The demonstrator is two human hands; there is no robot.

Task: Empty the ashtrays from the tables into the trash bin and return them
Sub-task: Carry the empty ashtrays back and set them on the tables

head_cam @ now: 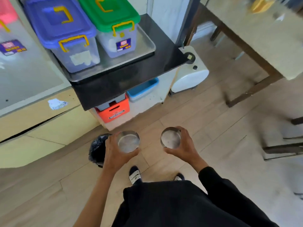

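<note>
I hold two round steel ashtrays, both upright with their open sides facing up. My left hand [115, 150] grips the left ashtray [128, 141] by its rim. My right hand [184, 147] grips the right ashtray [170, 139] the same way. Their insides look grey and show no visible butts. A trash bin [98, 149] lined with a black bag stands on the floor just left of my left hand, partly hidden behind that wrist.
A black counter [147, 74] ahead carries a metal tray with blue-lidded [60, 27] and green-lidded [109, 12] storage boxes. An orange crate [114, 112] sits beneath it. A white appliance [190, 74] stands on the floor. A table [262, 38] and a bench [282, 145] are at the right.
</note>
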